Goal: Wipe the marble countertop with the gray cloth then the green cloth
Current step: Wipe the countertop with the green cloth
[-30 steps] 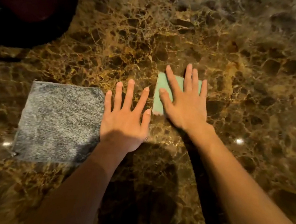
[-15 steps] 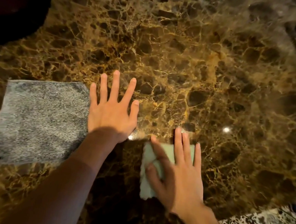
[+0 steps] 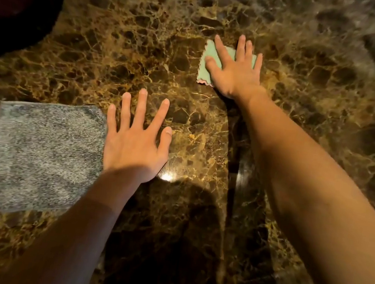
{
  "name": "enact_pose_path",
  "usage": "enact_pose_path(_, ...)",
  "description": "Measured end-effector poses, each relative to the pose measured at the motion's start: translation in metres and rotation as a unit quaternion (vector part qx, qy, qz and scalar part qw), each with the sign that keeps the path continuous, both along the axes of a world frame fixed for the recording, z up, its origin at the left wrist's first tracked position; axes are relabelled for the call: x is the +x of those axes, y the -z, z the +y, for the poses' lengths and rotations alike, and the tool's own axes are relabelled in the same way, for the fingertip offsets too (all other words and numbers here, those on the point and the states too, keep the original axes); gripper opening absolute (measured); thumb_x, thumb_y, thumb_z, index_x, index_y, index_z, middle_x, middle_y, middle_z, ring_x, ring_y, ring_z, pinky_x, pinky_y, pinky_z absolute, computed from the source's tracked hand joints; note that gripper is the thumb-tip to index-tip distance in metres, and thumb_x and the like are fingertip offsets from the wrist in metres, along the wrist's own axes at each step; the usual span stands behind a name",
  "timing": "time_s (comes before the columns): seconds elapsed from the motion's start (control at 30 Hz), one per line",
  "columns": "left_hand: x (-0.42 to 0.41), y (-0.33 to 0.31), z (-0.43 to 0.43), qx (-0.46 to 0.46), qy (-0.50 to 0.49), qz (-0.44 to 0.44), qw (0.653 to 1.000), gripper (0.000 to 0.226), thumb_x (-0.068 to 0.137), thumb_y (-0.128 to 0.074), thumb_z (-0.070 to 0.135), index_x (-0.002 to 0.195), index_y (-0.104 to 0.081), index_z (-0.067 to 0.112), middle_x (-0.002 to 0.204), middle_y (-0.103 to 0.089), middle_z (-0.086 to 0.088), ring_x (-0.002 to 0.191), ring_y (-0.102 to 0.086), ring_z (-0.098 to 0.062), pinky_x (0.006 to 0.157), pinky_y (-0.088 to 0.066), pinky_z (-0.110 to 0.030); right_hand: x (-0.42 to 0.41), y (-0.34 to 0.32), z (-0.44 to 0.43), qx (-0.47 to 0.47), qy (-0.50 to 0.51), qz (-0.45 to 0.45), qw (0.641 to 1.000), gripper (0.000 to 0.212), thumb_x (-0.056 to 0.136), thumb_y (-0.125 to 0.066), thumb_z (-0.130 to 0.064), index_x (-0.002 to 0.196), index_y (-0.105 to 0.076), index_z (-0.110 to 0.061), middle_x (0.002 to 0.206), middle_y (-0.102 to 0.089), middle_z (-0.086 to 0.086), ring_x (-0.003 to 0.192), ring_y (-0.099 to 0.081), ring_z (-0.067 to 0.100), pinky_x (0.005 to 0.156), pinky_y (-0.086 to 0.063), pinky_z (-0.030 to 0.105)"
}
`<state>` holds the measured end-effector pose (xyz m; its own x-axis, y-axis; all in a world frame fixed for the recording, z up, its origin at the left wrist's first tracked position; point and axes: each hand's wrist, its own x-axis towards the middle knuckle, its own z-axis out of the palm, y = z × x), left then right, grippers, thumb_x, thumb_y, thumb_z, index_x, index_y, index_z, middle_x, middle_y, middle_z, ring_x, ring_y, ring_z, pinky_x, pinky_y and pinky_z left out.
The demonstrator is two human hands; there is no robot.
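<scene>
Both hands lie open and flat: right hand presses green cloth upper centre for wiping, left hand braces on worktop beside idle gray cloth.

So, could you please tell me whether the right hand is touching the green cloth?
Touching. The head view shows the right hand pressed flat on the green cloth, fingers spread across it.

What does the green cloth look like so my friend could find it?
On the brown marble countertop, look past the big gray cloth to the farther, right hand. The green cloth lies flat under it, small and pale with a wavy pinkish edge, unlike the larger, fuzzy gray one.
</scene>
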<state>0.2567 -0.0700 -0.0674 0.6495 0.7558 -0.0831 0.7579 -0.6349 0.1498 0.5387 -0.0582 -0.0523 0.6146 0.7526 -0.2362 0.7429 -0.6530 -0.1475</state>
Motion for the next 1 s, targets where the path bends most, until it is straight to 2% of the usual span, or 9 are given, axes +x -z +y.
enact_pose_path(0.17,0.002,0.001,0.002,0.014,0.006,0.004,1.0,0.061,0.102,-0.008,0.056,0.161,-0.002,0.04,0.172,0.002,-0.008,0.157,0.004,-0.035,0.125,0.001,-0.057,-0.042,0.004,-0.06,0.018,-0.018,-0.007,1.0,0.065,0.1,-0.012,-0.068,0.161,-0.002,-0.049,0.172,0.011,0.016,0.158,0.011,0.032,0.125,0.009,0.059)
enact_pose_path(0.33,0.002,0.0,0.002,0.009,0.004,0.011,1.0,0.061,0.101,-0.009,0.057,0.16,-0.002,0.042,0.172,0.002,-0.007,0.157,0.005,-0.036,0.125,0.0,-0.058,-0.14,0.002,-0.198,0.024,-0.057,-0.025,0.998,0.062,0.105,-0.012,-0.066,0.161,0.004,-0.047,0.171,0.009,0.019,0.158,0.011,0.033,0.126,0.0,0.058)
enact_pose_path(0.43,0.002,-0.001,0.002,-0.001,0.002,0.014,1.0,0.06,0.102,-0.009,0.058,0.16,0.0,0.044,0.172,0.006,-0.005,0.157,0.007,-0.034,0.125,0.002,-0.057,-0.202,-0.002,-0.281,0.03,-0.056,-0.004,0.998,0.062,0.105,-0.02,-0.066,0.162,-0.005,-0.046,0.17,0.007,0.02,0.158,0.008,0.035,0.126,-0.003,0.058)
enact_pose_path(0.53,0.003,-0.003,0.003,-0.011,0.001,0.015,1.0,0.06,0.102,-0.008,0.059,0.159,0.001,0.045,0.171,0.008,-0.004,0.157,0.01,-0.033,0.125,0.004,-0.057,-0.235,-0.003,-0.322,0.024,-0.046,0.019,0.998,0.06,0.105,-0.028,-0.065,0.16,-0.01,-0.051,0.171,0.011,0.011,0.159,0.008,0.031,0.125,-0.002,0.052)
enact_pose_path(0.6,0.003,-0.002,0.003,-0.013,-0.001,0.017,1.0,0.061,0.101,-0.008,0.059,0.159,0.001,0.045,0.172,0.008,-0.004,0.157,0.01,-0.033,0.125,0.005,-0.056,-0.235,-0.002,-0.322,0.018,-0.053,0.011,0.998,0.062,0.103,-0.029,-0.067,0.16,-0.011,-0.052,0.172,0.009,0.011,0.159,0.007,0.031,0.125,-0.002,0.052)
enact_pose_path(0.7,0.003,-0.002,0.003,-0.015,0.0,0.016,1.0,0.06,0.101,-0.009,0.06,0.159,0.001,0.045,0.172,0.008,-0.004,0.157,0.009,-0.033,0.125,0.005,-0.056,-0.21,0.001,-0.297,0.017,-0.049,-0.002,0.999,0.062,0.103,-0.022,-0.071,0.16,-0.007,-0.053,0.171,0.009,0.016,0.158,0.011,0.031,0.125,0.001,0.055)
enact_pose_path(0.83,0.003,-0.002,0.002,-0.008,0.0,0.016,1.0,0.059,0.102,-0.01,0.059,0.159,0.001,0.045,0.172,0.007,-0.004,0.157,0.008,-0.034,0.125,0.004,-0.056,-0.142,0.001,-0.223,0.016,-0.023,-0.002,1.0,0.061,0.101,-0.01,-0.072,0.157,0.008,-0.056,0.17,0.018,0.014,0.156,0.022,0.028,0.124,0.011,0.057)
enact_pose_path(1.0,0.004,0.001,0.003,-0.005,-0.005,0.017,1.0,0.059,0.102,-0.008,0.061,0.158,0.003,0.047,0.172,0.008,-0.002,0.157,0.009,-0.032,0.126,0.004,-0.055,-0.029,0.004,-0.109,0.016,-0.004,-0.022,1.0,0.065,0.098,-0.011,-0.073,0.159,-0.002,-0.053,0.172,0.008,0.016,0.158,0.011,0.031,0.124,0.008,0.061)
